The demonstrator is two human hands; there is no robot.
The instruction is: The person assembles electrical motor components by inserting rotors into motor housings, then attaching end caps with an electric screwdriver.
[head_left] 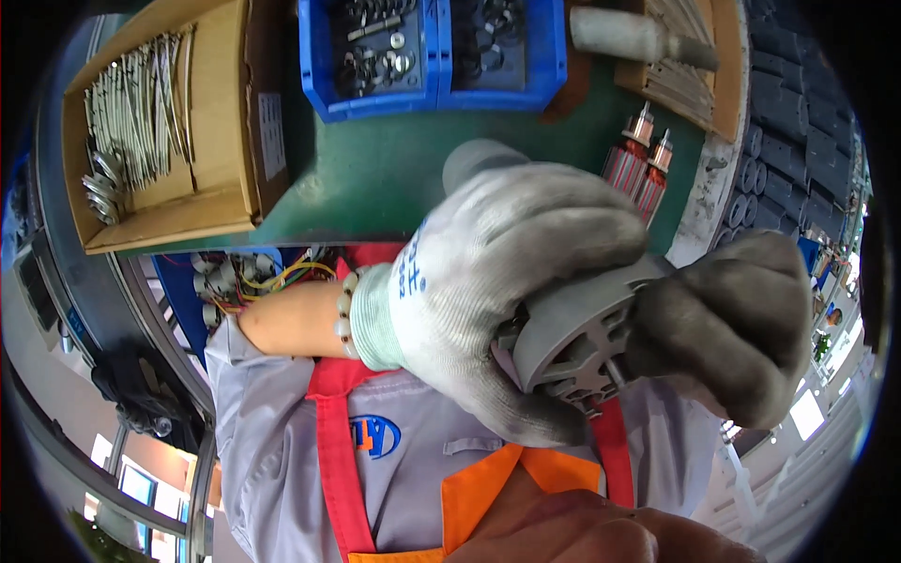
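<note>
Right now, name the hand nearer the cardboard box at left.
Left. The left hand is to the lower right of the cardboard box; the right hand is farther right.

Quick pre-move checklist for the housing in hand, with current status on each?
1. Left hand has a grip on the grey slotted housing: ok.
2. Right hand has a firm grip: cannot tell; it is curled at the housing's side, contact hidden.
3. Gloves on both hands: ok.
4. Left wrist free of jewellery: not ok; a bead bracelet sits outside the cuff, a possible snag.
5. Clearance to the two armatures: cannot tell; the left hand overlaps that line of sight.
</note>
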